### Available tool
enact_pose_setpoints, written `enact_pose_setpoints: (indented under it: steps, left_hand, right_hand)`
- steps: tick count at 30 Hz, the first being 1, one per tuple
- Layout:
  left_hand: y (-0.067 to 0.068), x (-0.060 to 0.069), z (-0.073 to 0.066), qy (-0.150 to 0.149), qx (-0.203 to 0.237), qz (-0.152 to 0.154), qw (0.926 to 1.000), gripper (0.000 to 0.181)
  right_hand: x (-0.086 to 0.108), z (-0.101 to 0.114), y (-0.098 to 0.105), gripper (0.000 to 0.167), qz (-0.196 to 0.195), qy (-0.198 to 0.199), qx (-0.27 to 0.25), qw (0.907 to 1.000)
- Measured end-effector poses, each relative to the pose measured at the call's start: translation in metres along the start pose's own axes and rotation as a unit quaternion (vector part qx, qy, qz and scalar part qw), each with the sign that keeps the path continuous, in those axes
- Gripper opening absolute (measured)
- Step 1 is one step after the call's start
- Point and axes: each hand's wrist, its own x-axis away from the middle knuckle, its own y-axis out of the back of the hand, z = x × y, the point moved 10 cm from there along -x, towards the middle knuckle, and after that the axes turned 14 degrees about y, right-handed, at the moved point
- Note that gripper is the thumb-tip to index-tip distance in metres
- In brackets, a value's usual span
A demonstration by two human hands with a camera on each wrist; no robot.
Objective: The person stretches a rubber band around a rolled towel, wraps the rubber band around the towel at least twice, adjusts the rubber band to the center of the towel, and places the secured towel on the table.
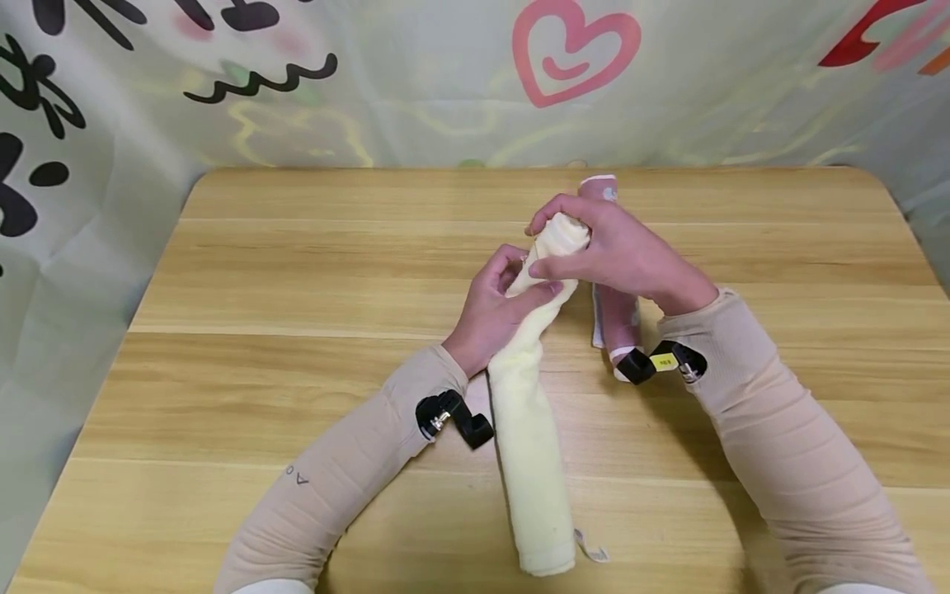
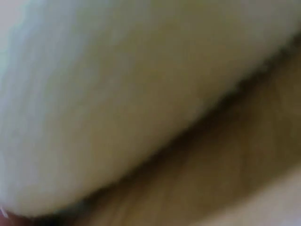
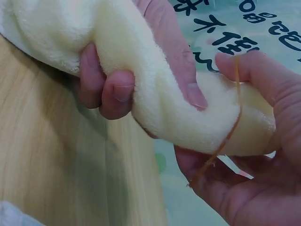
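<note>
A pale yellow rolled towel (image 1: pixel 530 445) lies lengthwise on the table, its far end raised and bent in both hands. My left hand (image 1: pixel 493 309) grips it below that end, thumb across the top. The right hand (image 1: pixel 619 252) curls its fingers and thumb around the far tip. In the right wrist view, a thin orange-brown rubber band (image 3: pixel 239 84) crosses the towel (image 3: pixel 174 127) near its tip and runs to the right hand's fingers (image 3: pixel 254 70). Blurred towel (image 2: pixel 117 103) fills most of the left wrist view, hiding the left hand's grip.
A pink rolled towel (image 1: pixel 618 318) with white edges lies behind and below the right hand. A small white label strip (image 1: pixel 591 547) sticks out beside the yellow towel's near end. The wooden table (image 1: pixel 297 280) ends at a printed curtain (image 1: pixel 416 82).
</note>
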Motion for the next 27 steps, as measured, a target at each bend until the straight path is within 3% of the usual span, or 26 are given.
enact_pose_setpoints:
  steps: [4, 8, 11, 14, 17, 21, 27]
  left_hand:
    - [0.001, 0.0, -0.001, -0.009, -0.003, -0.012, 0.9999, 0.027]
    - [0.0, 0.0, 0.0, -0.003, 0.004, -0.009, 1.0, 0.031]
    - [-0.002, 0.0, 0.0, 0.0, 0.012, 0.005, 0.9999, 0.043]
    - [-0.004, 0.002, -0.003, -0.011, 0.002, 0.019, 0.9998, 0.055]
    - [-0.005, 0.003, -0.006, -0.025, -0.009, 0.024, 0.9994, 0.054]
    - [-0.005, 0.003, -0.007, -0.026, 0.0, 0.02, 0.9995, 0.045]
    - [-0.003, 0.001, -0.004, -0.008, 0.069, 0.021, 0.9973, 0.032]
  right_hand:
    - [0.002, -0.005, -0.001, 0.043, 0.003, -0.017, -0.019, 0.9997]
    - [0.005, -0.012, 0.0, 0.068, 0.002, -0.049, -0.023, 0.9985]
    - [0.008, -0.019, 0.0, 0.085, -0.003, -0.076, -0.033, 0.9966]
    - [0.01, -0.025, 0.001, 0.1, -0.017, -0.096, -0.051, 0.9939]
    - [0.012, -0.029, 0.002, 0.11, -0.039, -0.105, -0.069, 0.9914]
    - [0.013, -0.028, 0.002, 0.108, -0.061, -0.096, -0.074, 0.9907]
    - [0.021, -0.023, 0.004, 0.09, -0.086, -0.085, -0.08, 0.9895]
